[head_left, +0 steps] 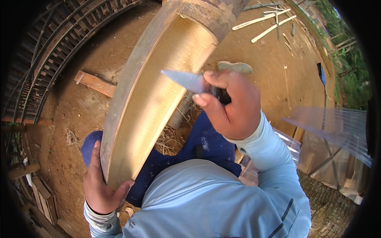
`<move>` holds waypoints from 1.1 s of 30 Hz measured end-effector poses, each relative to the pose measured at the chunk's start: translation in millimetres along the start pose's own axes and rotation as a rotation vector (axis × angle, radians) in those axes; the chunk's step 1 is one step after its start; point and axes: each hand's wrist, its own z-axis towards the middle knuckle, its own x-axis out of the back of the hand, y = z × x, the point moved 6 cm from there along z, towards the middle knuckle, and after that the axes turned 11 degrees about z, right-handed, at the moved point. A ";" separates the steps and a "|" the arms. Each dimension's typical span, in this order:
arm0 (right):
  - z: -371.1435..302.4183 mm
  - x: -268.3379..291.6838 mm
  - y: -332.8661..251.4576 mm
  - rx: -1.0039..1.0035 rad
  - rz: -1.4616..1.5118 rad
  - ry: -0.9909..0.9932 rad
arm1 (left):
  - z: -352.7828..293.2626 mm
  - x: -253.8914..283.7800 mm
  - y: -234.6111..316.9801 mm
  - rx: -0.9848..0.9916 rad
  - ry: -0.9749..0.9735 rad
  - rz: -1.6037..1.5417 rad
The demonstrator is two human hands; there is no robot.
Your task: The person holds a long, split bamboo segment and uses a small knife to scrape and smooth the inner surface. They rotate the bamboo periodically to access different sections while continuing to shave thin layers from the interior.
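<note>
A thick bamboo culm point(123, 107) slants across the view from my lap up to the top, its side cut away so that the pale, smooth hollow shows. Around the near end of its left wall, my left hand point(101, 188) is closed, thumb at the lower rim and fingers along the outside. Raised over the opening's right edge, my right hand point(240, 103) grips a knife point(183, 79) by its dark handle. The short pointed blade, a little blurred, points left above the hollow; I cannot make out any contact with the bamboo.
Beneath is brown dirt ground with fibre scraps point(168, 141) between my legs. A wooden board point(95, 83) lies left of the bamboo, near a slatted bamboo rack point(59, 51). Pale split strips point(274, 27) lie at the upper right. Clear corrugated sheets point(333, 123) stand at the right.
</note>
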 end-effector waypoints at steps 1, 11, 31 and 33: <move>-0.7 -1.3 -2.1 0.006 0.001 -0.004 | -1.3 -1.7 -2.4 0.013 -0.020 -0.027; 6.4 9.0 12.5 -0.038 -0.034 0.051 | 0.1 0.1 0.8 -0.030 0.026 0.021; -4.3 -11.0 -4.6 -0.003 0.090 -0.122 | 0.9 -0.1 -1.7 -0.010 -0.001 0.000; -2.6 -9.9 -0.5 -0.045 0.066 -0.134 | 0.8 0.7 -0.7 -0.029 0.019 0.021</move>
